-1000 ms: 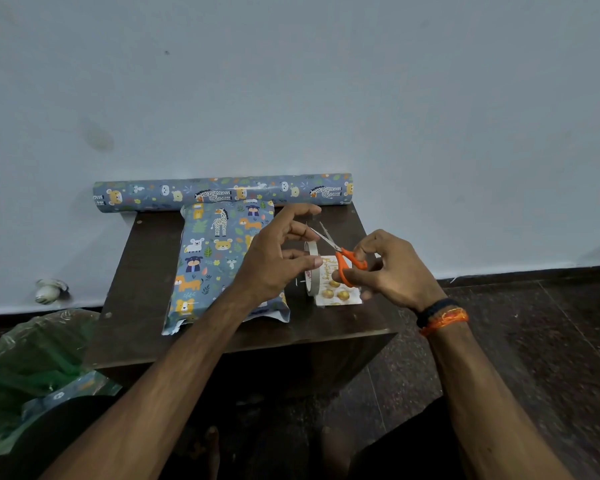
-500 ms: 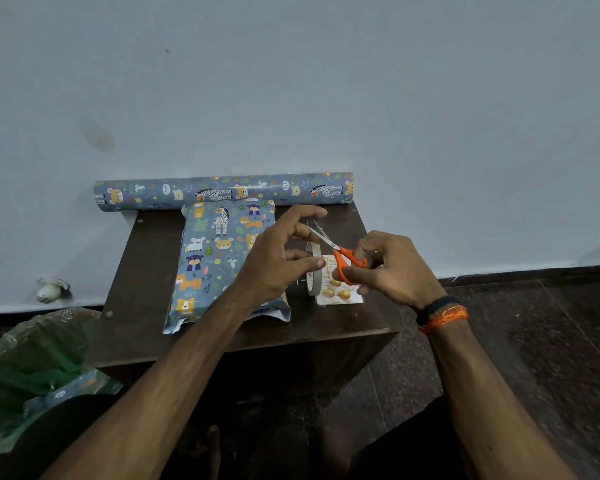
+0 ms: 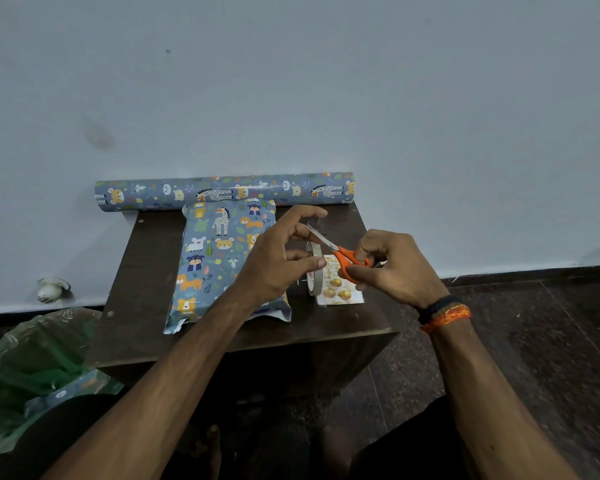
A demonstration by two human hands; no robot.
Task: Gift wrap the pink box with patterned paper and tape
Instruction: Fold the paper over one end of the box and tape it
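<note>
The box lies on the dark table (image 3: 146,258), covered in blue animal-print paper (image 3: 219,258); no pink shows. My left hand (image 3: 278,258) hovers over its right side, thumb and fingers curled and pinching a clear strip of tape that I can barely make out. A tape roll (image 3: 315,271) stands on edge just right of that hand. My right hand (image 3: 392,268) grips orange-handled scissors (image 3: 347,259), blades pointing up-left toward my left fingers. The roll of the same paper (image 3: 222,192) lies along the wall at the table's back.
A small card with gold balloons (image 3: 340,289) lies under the tape roll. A green plastic bag (image 3: 39,362) with paper scraps sits on the floor at lower left. A small white object (image 3: 51,289) rests by the wall. Dark floor at right.
Both hands stay nearly in place. The scissors' blades have come a little closer to my left fingers, and my left fingers shifted slightly.
</note>
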